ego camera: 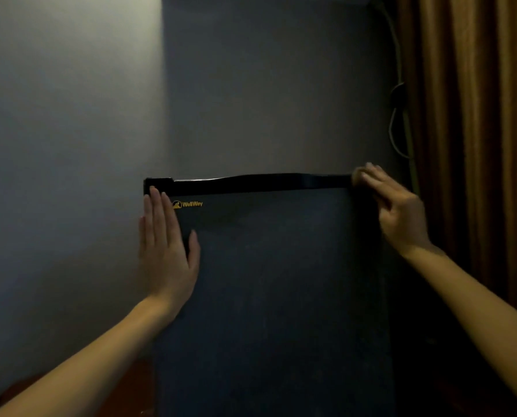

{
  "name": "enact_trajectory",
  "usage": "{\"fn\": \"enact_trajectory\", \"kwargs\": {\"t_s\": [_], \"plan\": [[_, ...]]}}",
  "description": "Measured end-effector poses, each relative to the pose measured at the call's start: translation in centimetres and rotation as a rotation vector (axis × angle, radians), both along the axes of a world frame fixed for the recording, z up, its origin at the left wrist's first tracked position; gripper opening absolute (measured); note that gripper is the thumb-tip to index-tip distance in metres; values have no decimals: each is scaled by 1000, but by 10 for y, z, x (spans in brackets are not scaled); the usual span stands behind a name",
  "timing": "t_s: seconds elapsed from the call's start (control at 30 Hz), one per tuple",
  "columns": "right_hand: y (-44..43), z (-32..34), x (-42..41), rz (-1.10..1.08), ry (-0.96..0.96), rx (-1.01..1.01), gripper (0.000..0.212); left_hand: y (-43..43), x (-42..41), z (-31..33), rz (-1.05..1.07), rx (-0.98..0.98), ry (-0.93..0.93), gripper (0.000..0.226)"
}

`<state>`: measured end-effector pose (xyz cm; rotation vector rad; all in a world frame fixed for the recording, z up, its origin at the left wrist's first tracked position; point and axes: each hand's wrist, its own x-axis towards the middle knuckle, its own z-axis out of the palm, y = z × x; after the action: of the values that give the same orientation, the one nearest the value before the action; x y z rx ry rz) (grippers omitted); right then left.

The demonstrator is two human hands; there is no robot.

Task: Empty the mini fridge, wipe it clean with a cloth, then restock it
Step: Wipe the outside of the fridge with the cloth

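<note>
My left hand (167,248) lies spread flat on the mini fridge (266,281) door, right hand (392,206) at its top corner, grip too blurred to tell. Stiff, sealed door, I reckon; I'd pull by the top strip (260,183).

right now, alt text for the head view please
A person's left hand lies flat on the closed dark fridge door near its logo, while the right hand touches the door's top right corner. A brown curtain hangs to the right.
</note>
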<state>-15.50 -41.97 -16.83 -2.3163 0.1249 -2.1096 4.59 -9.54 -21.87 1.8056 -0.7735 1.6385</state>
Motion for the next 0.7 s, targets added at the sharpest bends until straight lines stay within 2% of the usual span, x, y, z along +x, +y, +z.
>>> {"fn": "enact_trajectory", "kwargs": {"t_s": [0.07, 0.13, 0.2, 0.3, 0.33, 0.37, 0.43, 0.5, 0.57, 0.7], "plan": [[-10, -3, -3, -111, -4, 256, 53, -1, -1, 0, 11, -11, -5, 68], [-9, -12, 9, -124, 8, 331, 50, -1, -2, -1, 1, -3, -3, 69], [-6, -19, 23, -41, -136, 387, 47, 0, -1, -1, -3, 1, -13, 69], [-2, -10, 17, 104, -450, 718, 41, 0, -1, -1, 0, 0, -30, 69], [0, -7, 13, 129, -492, 699, 40, 0, -1, -1, -1, 1, -34, 69], [5, -4, 9, 137, -495, 597, 40, 0, 0, 0, -2, 0, -37, 69], [13, 5, 3, 105, -436, 359, 39, 0, 0, -1, -3, -5, -34, 69], [18, 14, 9, 64, -360, 230, 42, 1, 0, -1, -1, 0, -30, 69], [23, 17, 21, 28, -315, 201, 45, 1, 0, -1, 15, 4, -26, 69], [39, 11, 46, -13, -399, 219, 45, 0, -2, -1, 15, -10, -26, 69]]}}
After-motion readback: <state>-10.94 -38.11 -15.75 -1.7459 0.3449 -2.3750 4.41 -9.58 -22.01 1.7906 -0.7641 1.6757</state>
